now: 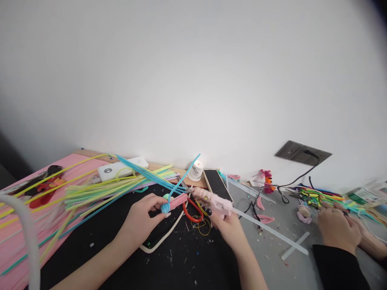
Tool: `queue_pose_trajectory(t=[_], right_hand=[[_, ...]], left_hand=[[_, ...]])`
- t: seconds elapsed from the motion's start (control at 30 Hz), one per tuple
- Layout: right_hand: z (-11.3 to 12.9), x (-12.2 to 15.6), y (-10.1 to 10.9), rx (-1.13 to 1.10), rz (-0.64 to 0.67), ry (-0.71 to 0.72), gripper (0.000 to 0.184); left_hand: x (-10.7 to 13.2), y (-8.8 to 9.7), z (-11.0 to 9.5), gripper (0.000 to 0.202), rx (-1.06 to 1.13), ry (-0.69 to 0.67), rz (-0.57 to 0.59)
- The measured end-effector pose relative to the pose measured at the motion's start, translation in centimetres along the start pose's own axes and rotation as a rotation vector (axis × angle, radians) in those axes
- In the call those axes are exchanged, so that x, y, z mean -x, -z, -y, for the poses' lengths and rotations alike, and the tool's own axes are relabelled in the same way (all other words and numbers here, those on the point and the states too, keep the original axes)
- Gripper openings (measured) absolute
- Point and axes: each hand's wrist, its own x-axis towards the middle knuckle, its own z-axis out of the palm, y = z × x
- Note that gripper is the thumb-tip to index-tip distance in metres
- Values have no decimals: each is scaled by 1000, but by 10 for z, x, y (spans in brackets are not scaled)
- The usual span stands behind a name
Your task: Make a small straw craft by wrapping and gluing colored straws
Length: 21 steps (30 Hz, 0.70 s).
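My left hand (144, 217) pinches a small pipe-cleaner piece: a blue coil (165, 208) with a pink strip (179, 201) running out to the right. From the coil a blue stem (185, 175) slants upward. My right hand (226, 226) is wrapped round a pale pink hot glue gun (218, 202), its front end pointing left at the pink strip. Whether the nozzle touches the strip I cannot tell. A long translucent glue stick (269, 229) sticks out of the gun's back. Beneath the gun lie red-handled scissors (193, 217) on the black mat (181, 266).
A bundle of pipe cleaners (99, 193) and a white device (123, 168) lie left. A paper cup (196, 170) and phone (218, 184) stand near the wall. Right, a loose glue stick (295, 245) and another person's hands (338, 228); a cord (302, 175) hangs from the socket (292, 151).
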Motion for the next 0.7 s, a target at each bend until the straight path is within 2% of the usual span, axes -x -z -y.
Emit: queue_pose_trajectory(t=[0.1, 0.23, 0.5, 0.7], right_hand=[[8, 2, -13, -75, 191, 15, 29], [11, 1, -22, -107, 298, 61, 34], [10, 2, -26, -85, 301, 79, 39], [12, 3, -26, -60, 283, 64, 36]], left_hand=[[1, 1, 0, 15, -50, -48, 1], [2, 2, 1, 14, -110, -116, 4], [4, 1, 2, 15, -159, -157, -4], [4, 1, 1, 15, -201, -183, -7]])
